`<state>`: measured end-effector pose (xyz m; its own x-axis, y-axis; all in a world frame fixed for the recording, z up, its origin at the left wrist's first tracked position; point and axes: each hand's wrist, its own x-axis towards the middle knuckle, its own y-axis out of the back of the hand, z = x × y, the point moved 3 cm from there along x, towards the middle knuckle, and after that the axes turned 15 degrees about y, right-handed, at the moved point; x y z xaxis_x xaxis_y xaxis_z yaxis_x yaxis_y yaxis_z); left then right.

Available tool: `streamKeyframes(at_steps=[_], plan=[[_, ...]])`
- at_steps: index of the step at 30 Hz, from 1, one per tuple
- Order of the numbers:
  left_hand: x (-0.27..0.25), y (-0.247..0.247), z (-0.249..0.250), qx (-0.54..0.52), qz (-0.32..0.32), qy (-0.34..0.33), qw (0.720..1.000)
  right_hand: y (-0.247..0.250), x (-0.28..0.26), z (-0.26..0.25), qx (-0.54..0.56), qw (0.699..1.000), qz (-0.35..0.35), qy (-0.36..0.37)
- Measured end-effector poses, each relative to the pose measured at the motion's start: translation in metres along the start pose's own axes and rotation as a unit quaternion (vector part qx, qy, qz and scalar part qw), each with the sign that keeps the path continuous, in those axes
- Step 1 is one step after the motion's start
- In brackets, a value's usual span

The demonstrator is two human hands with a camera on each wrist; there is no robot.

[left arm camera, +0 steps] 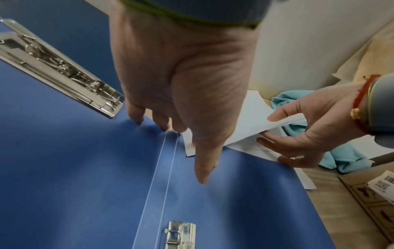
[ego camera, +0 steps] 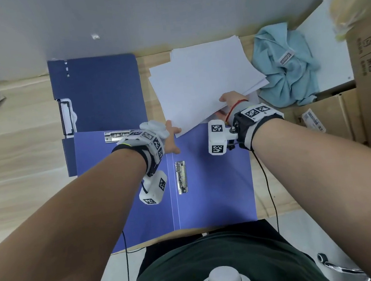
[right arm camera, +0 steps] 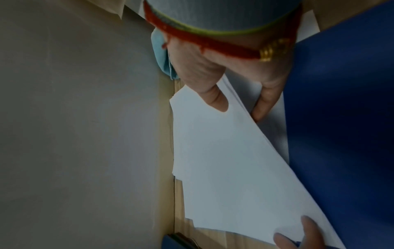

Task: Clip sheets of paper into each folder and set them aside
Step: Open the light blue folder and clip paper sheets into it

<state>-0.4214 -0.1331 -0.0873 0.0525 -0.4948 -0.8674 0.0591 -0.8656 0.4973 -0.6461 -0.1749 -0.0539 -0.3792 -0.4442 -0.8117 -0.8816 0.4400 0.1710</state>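
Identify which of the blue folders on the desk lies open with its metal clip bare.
The near folder, under both arms, is open, its clip holding nothing. The far folder by the wall is closed.

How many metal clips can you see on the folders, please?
3: one clip inside the open folder nearest the person, one clip on the folder beneath it, one clip at the far folder's left edge. Others may be hidden.
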Motion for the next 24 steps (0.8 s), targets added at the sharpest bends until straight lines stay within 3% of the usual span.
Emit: streamKeyframes(at_steps=[6,10,16,24], plan=[[0.001,0.007,0.0,0.019,-0.001,-0.013,1.0,0.0,0.003,0.005,0.063,0.998,0.015,0.013],[0.002,0.005,0.0,0.018,-0.004,-0.015,1.0,-0.002,0.003,0.003,0.026,0.999,0.025,0.03],[-0.002,0.008,0.0,0.019,0.01,-0.025,0.999,-0.003,0.048,0.013,-0.045,0.997,-0.053,0.036],[-0.005,0.007,-0.004,-0.014,0.01,-0.016,1.0,-0.006,0.0,0.0,0.013,0.996,-0.069,0.059]])
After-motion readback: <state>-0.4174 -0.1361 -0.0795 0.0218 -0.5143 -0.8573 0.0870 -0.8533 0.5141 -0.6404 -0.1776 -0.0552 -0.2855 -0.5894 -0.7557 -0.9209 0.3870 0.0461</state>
